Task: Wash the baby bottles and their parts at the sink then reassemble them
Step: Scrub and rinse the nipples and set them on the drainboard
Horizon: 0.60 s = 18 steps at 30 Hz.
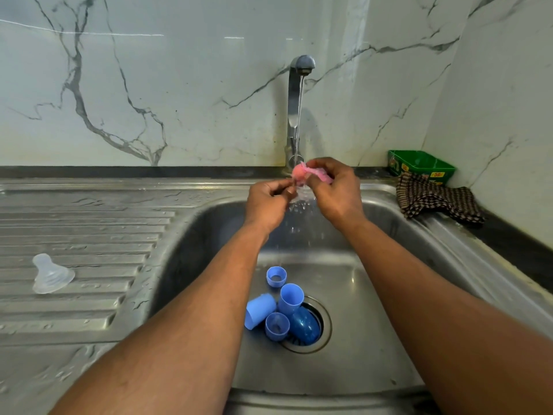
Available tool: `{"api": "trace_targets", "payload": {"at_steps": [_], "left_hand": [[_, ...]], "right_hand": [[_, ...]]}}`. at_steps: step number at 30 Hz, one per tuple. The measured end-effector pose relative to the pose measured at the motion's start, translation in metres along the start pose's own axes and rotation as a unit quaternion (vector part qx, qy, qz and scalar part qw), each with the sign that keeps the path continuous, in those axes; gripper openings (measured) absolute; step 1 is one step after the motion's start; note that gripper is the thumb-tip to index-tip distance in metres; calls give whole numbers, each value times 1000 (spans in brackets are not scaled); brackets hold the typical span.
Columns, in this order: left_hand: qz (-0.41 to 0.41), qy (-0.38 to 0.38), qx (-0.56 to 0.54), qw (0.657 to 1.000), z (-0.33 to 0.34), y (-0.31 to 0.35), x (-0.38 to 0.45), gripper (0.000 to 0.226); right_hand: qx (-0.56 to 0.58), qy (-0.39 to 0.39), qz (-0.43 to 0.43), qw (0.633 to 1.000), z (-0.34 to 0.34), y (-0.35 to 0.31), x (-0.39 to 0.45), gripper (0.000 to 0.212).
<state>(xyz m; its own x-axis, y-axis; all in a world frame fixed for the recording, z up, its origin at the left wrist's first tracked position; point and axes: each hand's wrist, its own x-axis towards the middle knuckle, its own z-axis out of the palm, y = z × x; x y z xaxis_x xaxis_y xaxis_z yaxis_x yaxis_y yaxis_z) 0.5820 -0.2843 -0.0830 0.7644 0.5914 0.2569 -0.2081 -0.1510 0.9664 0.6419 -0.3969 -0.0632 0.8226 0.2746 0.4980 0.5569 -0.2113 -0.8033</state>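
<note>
Head view: water runs from the tap onto both hands. The right hand grips a pink scrubber. The left hand pinches something small beside it; I cannot tell what. 5 blue bottle parts lie by the sink drain. A clear teat lies on the drainboard.

Both hands under running tap, fingers gripping pink, perhaps scrubber
</note>
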Motion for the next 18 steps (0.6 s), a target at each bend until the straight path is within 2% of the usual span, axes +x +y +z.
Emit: {"api": "trace_targets", "payload": {"at_steps": [2, 4, 6, 8, 9, 11, 14, 16, 18], "left_hand": [[3, 16, -13, 1000, 1, 3, 2, 19], [2, 65, -20, 998, -1, 4, 5, 18], [-11, 116, -23, 993, -4, 2, 8, 16], [-22, 147, -38, 988, -6, 2, 9, 17], [-24, 156, -47, 986, -7, 1, 10, 18], [-23, 137, -52, 989, -7, 3, 9, 20], [-32, 72, -84, 993, -3, 5, 3, 20], [-47, 50, -128, 989, 0, 9, -2, 16], [-62, 60, -154, 984, 0, 13, -4, 11]], "right_hand": [[-19, -29, -8, 999, 4, -1, -1, 31], [-50, -74, 3, 996, 8, -1, -2, 44], [-62, -92, 16, 994, 9, -2, -2, 39], [-83, -80, 20, 993, 5, -3, -3, 22], [-92, -71, 25, 993, 3, -5, -5, 23], [-75, -42, 30, 996, -2, -5, -7, 29], [19, 24, 56, 998, 2, -1, 0, 24], [63, 17, 74, 995, 3, -3, 2, 20], [84, -26, 70, 994, 0, -5, -1, 17]]}}
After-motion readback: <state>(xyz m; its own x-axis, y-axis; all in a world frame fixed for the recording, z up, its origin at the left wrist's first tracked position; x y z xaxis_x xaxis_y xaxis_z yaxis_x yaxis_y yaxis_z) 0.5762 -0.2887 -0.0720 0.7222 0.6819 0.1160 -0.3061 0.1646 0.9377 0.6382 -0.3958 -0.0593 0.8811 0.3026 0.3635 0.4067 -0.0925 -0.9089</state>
